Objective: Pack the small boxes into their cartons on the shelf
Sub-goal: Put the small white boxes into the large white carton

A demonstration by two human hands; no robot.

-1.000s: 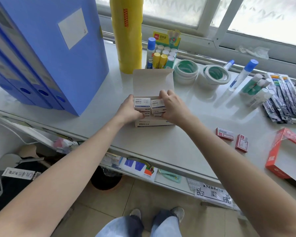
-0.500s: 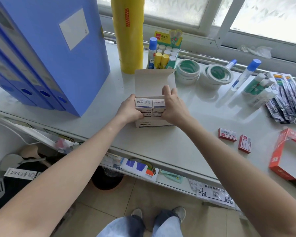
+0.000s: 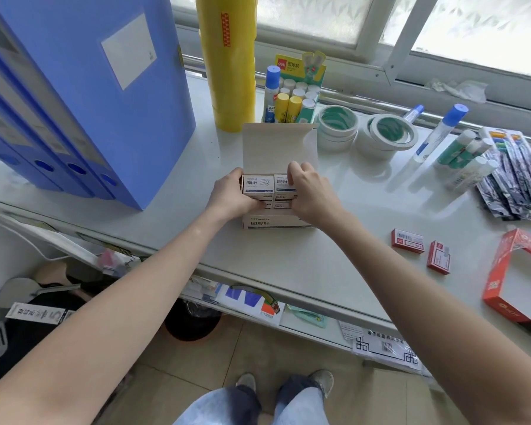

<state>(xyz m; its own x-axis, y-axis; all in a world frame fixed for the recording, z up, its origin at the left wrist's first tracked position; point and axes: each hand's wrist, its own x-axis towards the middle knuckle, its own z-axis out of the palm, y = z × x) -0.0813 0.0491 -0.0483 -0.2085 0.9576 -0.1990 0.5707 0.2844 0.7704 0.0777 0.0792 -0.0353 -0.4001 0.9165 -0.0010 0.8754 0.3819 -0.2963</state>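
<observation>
A white carton (image 3: 276, 223) with its lid flap up stands at the middle of the white shelf (image 3: 334, 259). A block of small white boxes (image 3: 258, 184) with blue print sits partly inside it, the upper rows still above the rim. My left hand (image 3: 232, 196) grips the block's left side. My right hand (image 3: 308, 191) grips its right side, fingers over the top right box. Two small red boxes (image 3: 407, 239) (image 3: 439, 257) lie loose on the shelf to the right, beside an open red carton (image 3: 503, 289).
Blue file boxes (image 3: 83, 96) stand at the left, a tall yellow roll (image 3: 227, 62) behind the carton. Glue sticks (image 3: 292, 102), tape rolls (image 3: 337, 125), glue bottles (image 3: 442, 130) and pen packs (image 3: 515, 176) fill the back right. A lower shelf and the floor lie below.
Both hands have lowered the block of small white boxes further into the white carton; my right hand's fingers have shifted onto the top of the right box.
</observation>
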